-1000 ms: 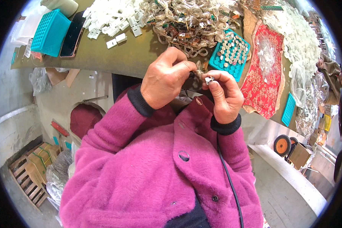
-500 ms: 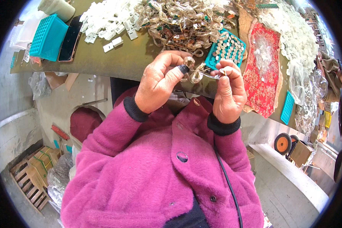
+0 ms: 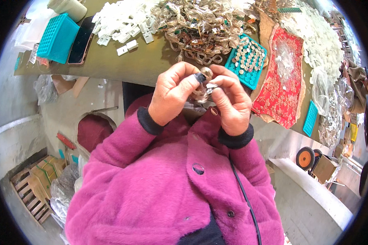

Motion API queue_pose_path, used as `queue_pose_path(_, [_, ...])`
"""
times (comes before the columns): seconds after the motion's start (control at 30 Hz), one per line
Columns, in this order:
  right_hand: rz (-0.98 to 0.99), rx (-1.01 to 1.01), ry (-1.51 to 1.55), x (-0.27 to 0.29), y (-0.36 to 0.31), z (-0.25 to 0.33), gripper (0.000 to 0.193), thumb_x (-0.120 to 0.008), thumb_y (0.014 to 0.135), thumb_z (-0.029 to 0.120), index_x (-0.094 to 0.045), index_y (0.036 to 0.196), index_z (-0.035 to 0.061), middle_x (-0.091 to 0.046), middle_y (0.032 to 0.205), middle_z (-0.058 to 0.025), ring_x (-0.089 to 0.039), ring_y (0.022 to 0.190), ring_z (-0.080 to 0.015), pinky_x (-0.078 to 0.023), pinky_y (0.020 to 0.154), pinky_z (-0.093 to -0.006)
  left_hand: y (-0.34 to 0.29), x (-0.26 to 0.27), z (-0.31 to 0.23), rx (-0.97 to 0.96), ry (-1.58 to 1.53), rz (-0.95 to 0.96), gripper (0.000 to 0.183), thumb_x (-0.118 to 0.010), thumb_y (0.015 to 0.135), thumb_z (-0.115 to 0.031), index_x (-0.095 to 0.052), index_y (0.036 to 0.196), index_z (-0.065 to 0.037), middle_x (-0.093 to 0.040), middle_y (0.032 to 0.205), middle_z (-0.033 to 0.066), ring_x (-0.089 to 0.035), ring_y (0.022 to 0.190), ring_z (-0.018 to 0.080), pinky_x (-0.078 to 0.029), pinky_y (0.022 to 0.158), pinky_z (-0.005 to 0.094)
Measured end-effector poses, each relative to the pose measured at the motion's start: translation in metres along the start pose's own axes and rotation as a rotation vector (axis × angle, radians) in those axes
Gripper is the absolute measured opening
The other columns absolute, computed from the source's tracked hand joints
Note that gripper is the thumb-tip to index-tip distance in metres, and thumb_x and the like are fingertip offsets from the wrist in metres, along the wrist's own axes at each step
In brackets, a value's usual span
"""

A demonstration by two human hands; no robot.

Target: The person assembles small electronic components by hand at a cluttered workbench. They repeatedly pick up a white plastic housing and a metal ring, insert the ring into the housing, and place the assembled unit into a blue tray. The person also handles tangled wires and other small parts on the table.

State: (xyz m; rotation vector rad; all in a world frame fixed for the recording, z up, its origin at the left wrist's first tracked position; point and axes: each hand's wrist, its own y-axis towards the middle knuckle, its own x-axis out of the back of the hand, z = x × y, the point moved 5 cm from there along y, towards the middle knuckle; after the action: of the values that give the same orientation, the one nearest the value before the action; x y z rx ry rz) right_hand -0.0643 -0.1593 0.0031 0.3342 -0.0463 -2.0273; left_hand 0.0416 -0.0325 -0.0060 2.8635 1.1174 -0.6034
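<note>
At the table's near edge my left hand (image 3: 169, 96) is closed, thumb against fingers, on a small coil of thin clear-coated wire (image 3: 199, 97). Dark tape wraps its thumb tip. Right beside it, almost touching, my right hand (image 3: 233, 104) pinches a small silvery piece (image 3: 211, 86) at the wire; its exact kind is too small to tell. Just beyond my right hand lies a turquoise tray (image 3: 253, 83) with small round silver discs in many of its pockets. Behind both hands rises a big tangled heap of similar wire coils (image 3: 200, 30) with small circuit boards among them.
White plastic casings (image 3: 129, 16) are heaped at the back left, near a phone (image 3: 81, 45) and a stack of turquoise trays (image 3: 58, 38). To the right lie a red patterned cloth (image 3: 279, 98), a mound of clear plastic pieces (image 3: 321, 53) and another turquoise tray (image 3: 310, 118).
My right hand has moved left, up against my left hand, and the wire stretched between them is now slack and bunched. The view has shifted slightly.
</note>
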Motion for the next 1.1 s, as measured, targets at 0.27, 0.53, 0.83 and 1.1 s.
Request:
queue_pose_path(0.27, [-0.022,0.014,0.494,0.01,0.001,0.0,0.018,-0.055,0.107,0.013,-0.063,0.12,0.0036,-0.052,0.147,-0.0181,-0.052,0.136,-0.0326,-0.044,0.113,-0.0532,-0.006,0.012,-0.004,-0.028,-0.079,-0.069,0.02,-0.055,0.105,-0.015,-0.064,0.115,0.0,-0.073,0.107,0.0108,-0.067,0.085,0.0114,-0.055,0.077,0.0273])
queue_pose_path(0.53, [0.086,-0.023,-0.097,-0.002,0.001,0.001,0.015,-0.062,0.102,0.012,-0.069,0.11,0.0024,-0.051,0.148,-0.0213,-0.05,0.139,-0.0333,-0.04,0.115,-0.0532,-0.012,0.004,-0.007,0.028,0.026,0.201,0.011,-0.062,0.103,-0.009,-0.064,0.109,0.0,-0.068,0.098,0.0018,-0.061,0.088,0.0069,-0.051,0.08,0.0242])
queue_pose_path(0.83, [0.063,-0.039,0.681,0.008,0.002,0.011,0.02,-0.057,0.106,0.023,-0.062,0.113,0.0052,-0.05,0.147,-0.024,-0.047,0.141,-0.0381,-0.035,0.117,-0.0642,-0.011,0.029,-0.013,0.053,-0.154,-0.072,0.014,-0.059,0.106,-0.012,-0.062,0.105,0.002,-0.073,0.098,0.0083,-0.067,0.079,0.0091,-0.056,0.067,0.0229])
queue_pose_path(1.1, [-0.052,-0.115,0.26,-0.005,0.0,-0.015,0.017,-0.066,0.1,0.005,-0.069,0.117,0.0012,-0.059,0.14,-0.0165,-0.058,0.128,-0.0254,-0.045,0.109,-0.0384,-0.012,0.006,-0.01,-0.122,0.052,0.12,0.009,-0.062,0.103,-0.008,-0.065,0.107,0.001,-0.07,0.095,0.0027,-0.063,0.085,0.008,-0.054,0.076,0.0242])
